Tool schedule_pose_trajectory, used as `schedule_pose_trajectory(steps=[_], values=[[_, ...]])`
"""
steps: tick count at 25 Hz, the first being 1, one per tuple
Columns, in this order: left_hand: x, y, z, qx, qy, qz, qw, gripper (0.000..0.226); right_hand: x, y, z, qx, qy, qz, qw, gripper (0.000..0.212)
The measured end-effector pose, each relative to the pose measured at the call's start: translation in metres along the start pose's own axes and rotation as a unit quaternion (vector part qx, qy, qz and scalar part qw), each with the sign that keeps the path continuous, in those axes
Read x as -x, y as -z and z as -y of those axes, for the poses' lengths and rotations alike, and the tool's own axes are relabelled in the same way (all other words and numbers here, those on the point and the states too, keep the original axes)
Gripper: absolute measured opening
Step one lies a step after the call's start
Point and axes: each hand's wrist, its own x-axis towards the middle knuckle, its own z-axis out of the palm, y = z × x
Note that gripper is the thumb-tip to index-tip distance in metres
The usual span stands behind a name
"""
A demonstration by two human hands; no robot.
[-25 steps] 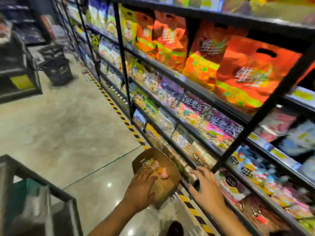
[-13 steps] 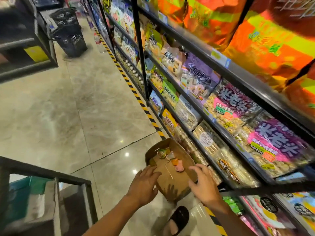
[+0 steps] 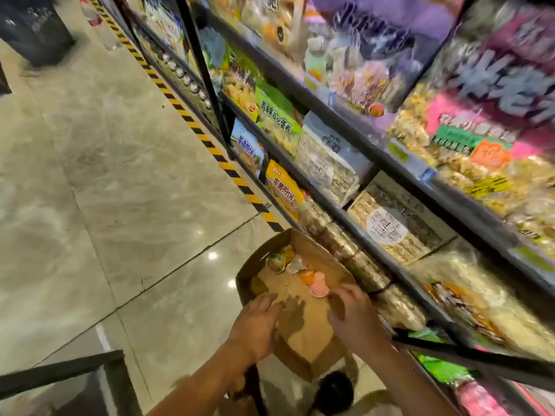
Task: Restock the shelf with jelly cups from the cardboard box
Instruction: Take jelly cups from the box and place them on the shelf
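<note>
Cardboard box on the tiled floor, landmark: left hand spread open on its near left rim, few jelly cups loose at its far end, right hand reaching inside, grasp unclear, stocked shelf just right.

Both hands now inside box

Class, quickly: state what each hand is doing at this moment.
Left hand: open, fingers spread over the cardboard box, holding nothing.
Right hand: open, reaching into the box near the jelly cups, holding nothing.
</note>
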Motion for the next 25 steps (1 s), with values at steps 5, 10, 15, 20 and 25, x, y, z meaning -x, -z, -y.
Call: schedule_pose_trajectory(steps=[5,10,15,20,25], values=[[-0.132,-0.095,0.038,-0.033,-0.010,0.032,0.999,0.079,-0.082,-0.095,-0.074,0.038,-0.018,0.036,0.998,0.048],[-0.253,-0.185,0.064,-0.017,0.006,0.061,0.998,0.084,-0.156,-0.160,-0.132,0.095,-0.002,0.043,0.995,0.049],[-0.350,-0.235,0.077,-0.066,0.018,0.043,0.997,0.093,-0.179,-0.201,-0.164,0.123,-0.020,0.037,0.992,0.058],[-0.412,-0.234,0.078,-0.109,0.008,0.031,0.994,0.070,-0.150,-0.196,-0.176,0.097,-0.040,0.040,0.994,0.062],[-0.430,-0.231,0.082,-0.168,-0.007,-0.005,0.986,0.051,-0.122,-0.192,-0.177,0.075,-0.053,0.028,0.995,0.063]])
